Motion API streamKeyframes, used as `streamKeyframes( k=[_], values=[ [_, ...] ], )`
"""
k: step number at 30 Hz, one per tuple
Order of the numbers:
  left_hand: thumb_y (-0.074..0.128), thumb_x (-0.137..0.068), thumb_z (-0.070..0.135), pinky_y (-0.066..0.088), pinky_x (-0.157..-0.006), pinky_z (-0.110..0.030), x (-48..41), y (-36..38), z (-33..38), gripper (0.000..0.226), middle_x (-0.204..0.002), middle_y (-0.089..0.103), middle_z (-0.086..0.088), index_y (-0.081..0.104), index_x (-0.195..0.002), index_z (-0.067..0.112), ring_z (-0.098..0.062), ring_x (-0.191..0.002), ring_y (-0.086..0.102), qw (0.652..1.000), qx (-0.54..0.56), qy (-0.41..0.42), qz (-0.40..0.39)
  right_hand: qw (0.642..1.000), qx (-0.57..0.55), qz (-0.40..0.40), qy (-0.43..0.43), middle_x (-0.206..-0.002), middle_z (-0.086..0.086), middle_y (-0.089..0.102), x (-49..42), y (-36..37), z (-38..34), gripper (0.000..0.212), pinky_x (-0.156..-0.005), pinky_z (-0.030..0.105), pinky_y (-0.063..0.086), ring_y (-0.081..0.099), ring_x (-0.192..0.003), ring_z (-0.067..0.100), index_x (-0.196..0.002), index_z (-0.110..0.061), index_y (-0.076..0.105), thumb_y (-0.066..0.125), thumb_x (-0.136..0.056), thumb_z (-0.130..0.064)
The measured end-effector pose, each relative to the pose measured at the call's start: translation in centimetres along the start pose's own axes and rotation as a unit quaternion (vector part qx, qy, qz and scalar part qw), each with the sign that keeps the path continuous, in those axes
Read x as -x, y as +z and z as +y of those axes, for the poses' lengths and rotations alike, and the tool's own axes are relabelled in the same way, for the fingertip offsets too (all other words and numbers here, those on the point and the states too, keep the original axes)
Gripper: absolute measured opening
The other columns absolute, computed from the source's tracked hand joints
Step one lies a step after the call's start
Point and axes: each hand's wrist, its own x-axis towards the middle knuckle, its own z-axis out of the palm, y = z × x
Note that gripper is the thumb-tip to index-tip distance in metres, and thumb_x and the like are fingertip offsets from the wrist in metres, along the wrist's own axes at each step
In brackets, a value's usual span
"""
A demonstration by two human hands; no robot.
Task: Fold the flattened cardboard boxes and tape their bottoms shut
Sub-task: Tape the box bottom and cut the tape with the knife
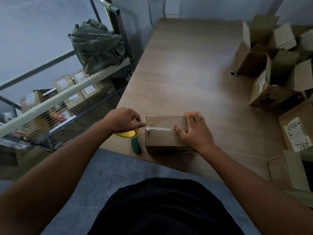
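Cardboard box [162, 138], folded into shape, stands on the near left corner of the counter [186, 73], its closed flaps facing up and a strip of clear tape [159, 128] running left to right along their seam. Right grip [194, 131] lies flat on the right end of the box top, fingers straight and spread, the thumb pressing on the tape line; it holds nothing. Left grip [122, 120] is curled over the yellow head of a tape dispenser [128, 134] just beside the left wall of the box, with the index finger reaching to the upper left edge where the tape ends. The dispenser's green handle [136, 146] points towards the person, near the counter's front edge. Along the right side of the counter, well apart from the taped box, lies a pile of open boxes [271, 68], and a small dark cylinder [234, 73] lies beside them. Left of the counter stands a wire shelf rack [55, 106] carrying labelled parcels and a green sack [96, 46].
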Motion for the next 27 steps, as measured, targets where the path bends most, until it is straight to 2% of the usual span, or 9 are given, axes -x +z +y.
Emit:
streamKeyframes(
  k=[4,7,11,14,17,19,22,25,27],
  values=[
    [0.057,-0.093,0.064,0.041,-0.062,-0.027,0.2,2.3,-0.4,0.044,-0.094,0.075,0.004,0.079,-0.102,0.027,-0.014,-0.081,0.064,1.0,0.013,-0.01,0.024,1.0,0.029,-0.007,-0.008,-0.162,0.006,0.025,-0.3,0.2,0.0,0.077,-0.125,0.042,0.015,0.007,-0.154,0.027,-0.158,-0.019,0.023,0.039,-0.098,-0.064],
    [0.058,-0.092,0.065,0.041,-0.065,-0.03,0.2,3.0,-0.7,0.044,-0.093,0.074,0.001,0.076,-0.111,0.029,-0.02,-0.087,0.067,0.998,0.03,-0.01,0.052,1.0,0.008,-0.008,0.001,-0.16,0.007,0.028,-0.7,0.7,0.2,0.074,-0.125,0.042,0.015,0.009,-0.154,0.028,-0.157,-0.019,0.027,0.04,-0.099,-0.062],
    [0.06,-0.091,0.061,0.042,-0.066,-0.029,-0.1,3.4,-1.4,0.063,-0.095,0.069,0.0,0.049,-0.145,0.031,-0.019,-0.086,0.066,0.995,0.075,-0.002,0.066,0.985,-0.165,0.041,-0.023,-0.141,0.01,0.05,-1.1,1.1,1.2,0.06,-0.117,0.031,0.021,0.04,-0.138,0.032,-0.144,-0.016,0.053,0.048,-0.092,-0.045],
    [0.058,-0.095,0.055,0.04,-0.064,-0.027,-1.1,3.6,-1.9,0.065,-0.104,0.054,0.01,0.035,-0.154,0.037,-0.009,-0.084,0.056,0.994,0.091,0.04,0.05,0.951,-0.308,0.026,-0.003,-0.145,0.005,0.046,-1.0,1.1,2.2,0.05,-0.12,0.033,0.026,0.046,-0.132,0.014,-0.142,-0.036,0.05,0.056,-0.094,-0.025],
    [0.047,-0.098,0.057,0.043,-0.066,-0.027,-2.4,3.7,-3.0,0.064,-0.129,0.047,0.006,0.023,-0.157,0.047,-0.011,-0.09,0.057,0.991,0.073,0.11,0.018,0.919,-0.392,-0.006,0.049,-0.15,0.004,0.042,-0.7,1.1,2.5,0.053,-0.122,0.039,0.03,0.049,-0.127,0.009,-0.138,-0.058,0.045,0.054,-0.098,-0.026],
    [0.034,-0.097,0.061,0.041,-0.069,-0.026,-3.1,4.1,-3.7,0.061,-0.141,0.046,0.003,0.026,-0.157,0.046,-0.014,-0.094,0.061,0.985,0.067,0.16,0.0,0.933,-0.354,0.015,0.069,-0.149,0.005,0.043,-1.0,1.5,2.8,0.045,-0.123,0.042,0.027,0.044,-0.136,0.016,-0.144,-0.043,0.045,0.047,-0.102,-0.027],
    [0.032,-0.098,0.06,0.044,-0.072,-0.029,-4.0,4.5,-4.1,0.06,-0.143,0.048,0.003,0.034,-0.155,0.042,-0.017,-0.099,0.062,0.975,0.094,0.2,-0.004,0.985,-0.127,0.1,0.068,-0.153,0.014,0.044,-0.5,0.6,1.8,0.054,-0.124,0.048,0.021,0.028,-0.15,0.031,-0.149,-0.011,0.045,0.042,-0.103,-0.038],
    [0.038,-0.101,0.054,0.054,-0.074,-0.038,-4.6,5.1,-4.1,0.057,-0.14,0.05,0.002,0.035,-0.155,0.041,-0.021,-0.1,0.064,0.971,0.105,0.213,0.011,0.974,-0.031,0.225,0.012,-0.15,0.016,0.048,2.5,-0.1,-2.8,0.053,-0.124,0.051,0.023,0.023,-0.152,0.029,-0.142,-0.002,0.051,0.055,-0.101,-0.035],
    [0.035,-0.1,0.059,0.056,-0.074,-0.044,-5.0,5.2,-4.0,0.057,-0.139,0.051,0.002,0.035,-0.154,0.043,-0.024,-0.1,0.065,0.969,0.107,0.224,0.013,0.969,-0.044,0.233,-0.064,-0.143,0.019,0.055,5.2,1.5,-7.3,0.048,-0.121,0.05,0.029,0.034,-0.147,0.032,-0.134,0.002,0.058,0.059,-0.1,-0.031]
  ],
)
